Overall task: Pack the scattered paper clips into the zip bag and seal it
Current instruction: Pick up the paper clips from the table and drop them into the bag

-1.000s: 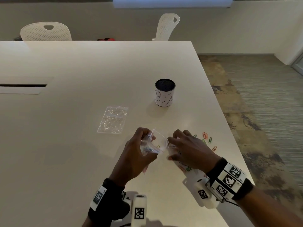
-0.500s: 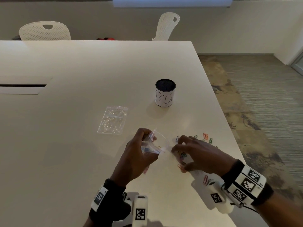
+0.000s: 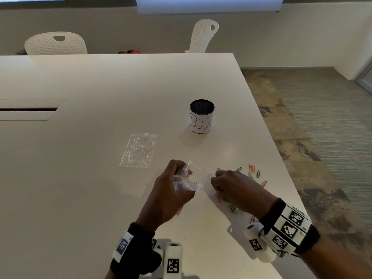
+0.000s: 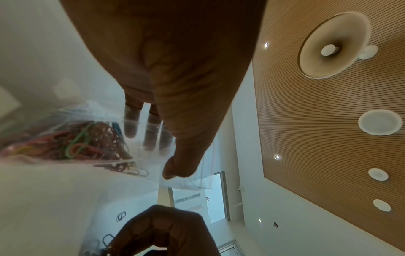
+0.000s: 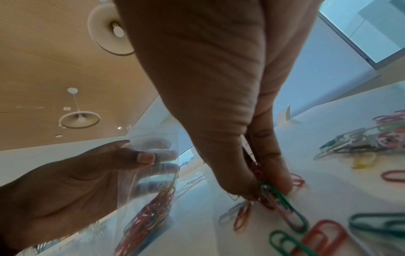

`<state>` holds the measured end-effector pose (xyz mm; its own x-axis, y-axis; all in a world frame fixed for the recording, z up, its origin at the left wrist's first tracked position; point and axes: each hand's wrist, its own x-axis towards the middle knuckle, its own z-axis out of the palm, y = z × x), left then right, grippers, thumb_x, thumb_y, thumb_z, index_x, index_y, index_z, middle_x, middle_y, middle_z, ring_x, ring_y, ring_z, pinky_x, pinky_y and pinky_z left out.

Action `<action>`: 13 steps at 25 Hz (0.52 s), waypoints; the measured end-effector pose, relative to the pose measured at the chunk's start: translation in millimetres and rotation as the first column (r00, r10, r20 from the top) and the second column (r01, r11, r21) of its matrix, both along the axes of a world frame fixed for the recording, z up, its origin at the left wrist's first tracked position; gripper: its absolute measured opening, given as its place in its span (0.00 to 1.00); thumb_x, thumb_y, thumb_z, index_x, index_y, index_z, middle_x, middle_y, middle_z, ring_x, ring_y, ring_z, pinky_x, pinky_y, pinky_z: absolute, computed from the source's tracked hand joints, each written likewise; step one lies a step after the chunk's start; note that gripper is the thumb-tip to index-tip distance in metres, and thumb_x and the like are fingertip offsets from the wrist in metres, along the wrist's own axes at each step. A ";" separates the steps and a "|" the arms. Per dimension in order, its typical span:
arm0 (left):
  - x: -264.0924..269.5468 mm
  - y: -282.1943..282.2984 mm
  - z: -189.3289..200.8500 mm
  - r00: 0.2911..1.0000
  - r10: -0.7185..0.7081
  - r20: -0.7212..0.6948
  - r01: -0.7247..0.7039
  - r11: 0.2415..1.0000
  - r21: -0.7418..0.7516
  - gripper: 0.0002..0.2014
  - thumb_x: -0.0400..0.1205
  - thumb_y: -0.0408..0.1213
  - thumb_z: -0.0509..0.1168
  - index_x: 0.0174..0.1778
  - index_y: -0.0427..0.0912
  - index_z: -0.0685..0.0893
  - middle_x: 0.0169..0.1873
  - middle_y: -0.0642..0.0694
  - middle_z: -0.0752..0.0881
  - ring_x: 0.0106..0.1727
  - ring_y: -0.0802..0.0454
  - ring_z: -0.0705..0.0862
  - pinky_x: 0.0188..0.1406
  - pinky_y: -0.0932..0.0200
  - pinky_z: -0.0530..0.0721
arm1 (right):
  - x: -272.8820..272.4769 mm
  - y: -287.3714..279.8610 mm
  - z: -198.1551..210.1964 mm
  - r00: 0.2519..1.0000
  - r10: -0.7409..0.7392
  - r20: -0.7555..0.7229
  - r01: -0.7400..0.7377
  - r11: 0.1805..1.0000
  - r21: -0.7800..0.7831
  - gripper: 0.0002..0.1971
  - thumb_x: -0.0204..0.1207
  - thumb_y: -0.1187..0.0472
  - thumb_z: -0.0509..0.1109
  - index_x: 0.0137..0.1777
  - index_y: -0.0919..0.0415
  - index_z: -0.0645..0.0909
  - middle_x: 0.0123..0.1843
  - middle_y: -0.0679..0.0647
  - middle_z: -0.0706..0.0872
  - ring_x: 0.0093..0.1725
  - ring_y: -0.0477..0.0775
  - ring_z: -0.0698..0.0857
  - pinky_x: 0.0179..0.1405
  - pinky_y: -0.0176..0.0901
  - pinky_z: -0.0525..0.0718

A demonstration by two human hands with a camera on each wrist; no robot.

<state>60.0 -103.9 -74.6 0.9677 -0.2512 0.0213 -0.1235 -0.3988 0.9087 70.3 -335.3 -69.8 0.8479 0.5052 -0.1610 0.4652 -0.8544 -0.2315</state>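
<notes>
My left hand (image 3: 173, 190) holds a small clear zip bag (image 3: 188, 179) upright just above the table, thumb and fingers pinching its wall near the open mouth. Several coloured paper clips (image 4: 72, 145) lie inside the bag (image 5: 151, 204). Just to the right, my right hand (image 3: 231, 188) pinches a small bunch of clips (image 5: 269, 190) between thumb and fingertips, low over the table. More loose clips (image 3: 253, 172) lie scattered past that hand, and others lie under my right wrist (image 3: 233, 209).
A second clear bag (image 3: 138, 151) lies flat to the left. A white cup marked BIN (image 3: 202, 116) stands behind the hands. The table's right edge (image 3: 281, 158) runs close to the scattered clips. Two white chairs stand beyond the far edge.
My right hand drew back from the bag's mouth to the clips on the table and took hold of a bunch. The left hand kept the bag in place.
</notes>
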 end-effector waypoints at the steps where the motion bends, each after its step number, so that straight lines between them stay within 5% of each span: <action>1: -0.3 0.1 0.0 1.000 0.001 0.004 -0.001 1.000 -0.002 0.23 0.75 0.31 0.79 0.62 0.50 0.78 0.55 0.61 0.87 0.55 0.64 0.88 0.45 0.74 0.84 | 1.9 -0.7 -0.2 1.000 -0.016 0.001 0.016 1.000 0.018 0.02 0.83 0.66 0.71 0.49 0.60 0.85 0.51 0.53 0.87 0.43 0.51 0.89 0.46 0.43 0.91; 4: -1.3 0.5 0.1 1.000 0.003 0.017 -0.003 1.000 0.000 0.23 0.75 0.30 0.79 0.62 0.49 0.78 0.55 0.61 0.87 0.55 0.63 0.88 0.45 0.75 0.84 | 8.2 -9.8 -1.3 0.995 -0.086 -0.041 0.091 0.987 0.131 0.04 0.81 0.67 0.74 0.44 0.60 0.87 0.46 0.51 0.89 0.40 0.48 0.89 0.41 0.40 0.90; 8: -1.4 -0.3 0.6 1.000 -0.003 0.020 0.004 1.000 -0.014 0.23 0.75 0.28 0.78 0.61 0.48 0.78 0.54 0.59 0.88 0.55 0.61 0.89 0.46 0.75 0.84 | 8.5 -25.0 11.2 0.975 -0.186 -0.118 0.217 0.907 0.361 0.05 0.74 0.66 0.82 0.42 0.55 0.91 0.38 0.44 0.91 0.35 0.38 0.89 0.40 0.24 0.83; 13: -1.7 -2.7 0.3 1.000 -0.003 0.026 0.003 1.000 -0.014 0.22 0.75 0.29 0.78 0.60 0.49 0.78 0.54 0.58 0.89 0.53 0.60 0.89 0.46 0.75 0.84 | -3.3 -22.4 42.6 0.908 -0.275 -0.315 0.418 0.579 0.700 0.03 0.74 0.66 0.82 0.45 0.60 0.91 0.38 0.55 0.95 0.40 0.51 0.95 0.50 0.38 0.92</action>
